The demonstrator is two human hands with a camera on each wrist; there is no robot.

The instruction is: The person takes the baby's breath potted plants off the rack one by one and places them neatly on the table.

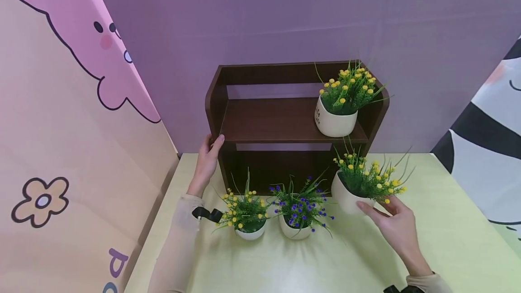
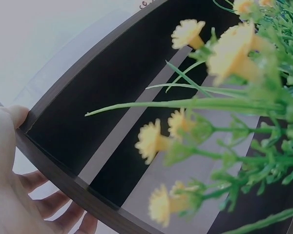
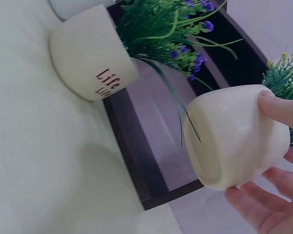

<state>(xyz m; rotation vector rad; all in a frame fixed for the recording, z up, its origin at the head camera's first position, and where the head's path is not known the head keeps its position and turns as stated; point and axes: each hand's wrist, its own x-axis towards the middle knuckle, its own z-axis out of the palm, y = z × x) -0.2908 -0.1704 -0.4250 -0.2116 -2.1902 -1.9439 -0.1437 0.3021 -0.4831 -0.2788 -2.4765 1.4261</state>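
My right hand [image 1: 396, 229] grips a white flowerpot [image 1: 348, 198] with yellow flowers. The right wrist view shows the same pot [image 3: 239, 136] raised off the table and tilted, its base visible, thumb on one side and fingers on the other. With my left hand [image 1: 205, 164] I hold the left side panel of a dark brown two-tier shelf [image 1: 268, 121]. In the left wrist view, the thumb lies at the panel edge and the fingers [image 2: 53, 204] reach around its outer side. Another yellow-flowered white pot [image 1: 335, 121] stands at the right end of the upper tier.
In front of the shelf, a white pot with yellow flowers [image 1: 250, 232] and one with purple flowers [image 1: 296, 229] stand on the pale table [image 1: 268, 270]. Behind is a purple wall [image 1: 252, 17]; a cartoon-printed panel [image 1: 77, 139] borders the left side.
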